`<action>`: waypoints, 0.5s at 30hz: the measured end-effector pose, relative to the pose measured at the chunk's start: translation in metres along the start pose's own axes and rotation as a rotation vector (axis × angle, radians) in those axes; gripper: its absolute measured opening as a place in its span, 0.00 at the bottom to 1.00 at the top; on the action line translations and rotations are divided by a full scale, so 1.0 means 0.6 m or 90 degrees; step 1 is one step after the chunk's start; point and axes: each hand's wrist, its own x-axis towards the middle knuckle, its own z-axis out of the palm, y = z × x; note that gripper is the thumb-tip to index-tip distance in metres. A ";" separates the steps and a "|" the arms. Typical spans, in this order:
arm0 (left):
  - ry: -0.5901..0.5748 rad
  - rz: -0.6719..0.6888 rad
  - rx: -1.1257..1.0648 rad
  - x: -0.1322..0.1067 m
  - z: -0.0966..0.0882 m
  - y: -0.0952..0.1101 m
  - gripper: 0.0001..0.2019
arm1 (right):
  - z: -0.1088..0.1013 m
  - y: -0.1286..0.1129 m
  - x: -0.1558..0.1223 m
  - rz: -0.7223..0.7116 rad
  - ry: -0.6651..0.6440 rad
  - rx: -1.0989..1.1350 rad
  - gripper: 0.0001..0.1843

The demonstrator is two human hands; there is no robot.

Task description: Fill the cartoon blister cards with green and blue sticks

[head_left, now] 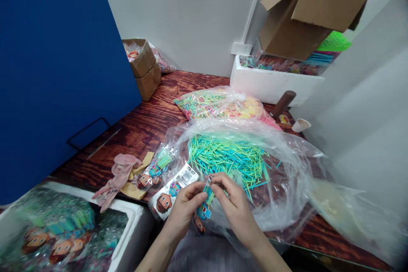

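A small clear cartoon packet (204, 211) was pinched by left hand (183, 207) and right hand (235, 207); tipped toward 12 o'clock, its sticks (209, 197) could be spilled.

A: What do we have in our hands?

B: Our left hand (185, 208) and right hand (234, 206) meet on a small packet (207, 197) printed with a cartoon figure. Both pinch it, and we see green sticks inside.

A: And just beyond them?

B: We see an open clear bag (287, 178) heaped with green and blue sticks (229, 157). A second bag (216, 104), of mixed-colour sticks, lies farther back on our wooden table (146, 119).

A: On our left?

B: Two filled packets (157, 168) lie beside the clear bag, near a pink cloth (119, 174). Nearer us, a white foam box (134, 216) holds more packets.
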 end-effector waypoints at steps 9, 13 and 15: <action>-0.052 0.039 0.103 -0.017 -0.004 0.018 0.13 | -0.001 -0.009 -0.011 -0.042 -0.016 -0.071 0.08; -0.094 -0.003 0.153 -0.042 -0.009 0.042 0.13 | 0.009 -0.012 -0.025 -0.050 -0.054 -0.037 0.08; -0.068 -0.024 0.187 -0.054 -0.021 0.061 0.13 | 0.014 -0.012 -0.033 -0.017 -0.068 0.022 0.08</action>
